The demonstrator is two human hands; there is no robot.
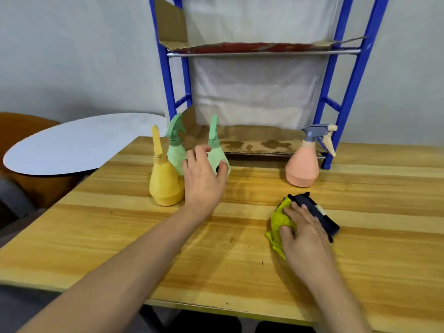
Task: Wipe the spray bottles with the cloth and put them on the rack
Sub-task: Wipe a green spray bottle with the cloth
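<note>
Your right hand [304, 233] is pressing flat, fingers spread, on the soft yellow cloth [280, 224] near the table [120, 236]'s right front. Your left hand [204, 175] is opening wide around a green spray bottle [219, 153] near the back edge — light, probably slick plastic — take its belly.

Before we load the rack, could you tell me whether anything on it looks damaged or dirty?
Yes: the cardboard liner on the lower shelf of the rack shows dark blotchy stains, and the upper liner looks torn along its front edge.
</note>
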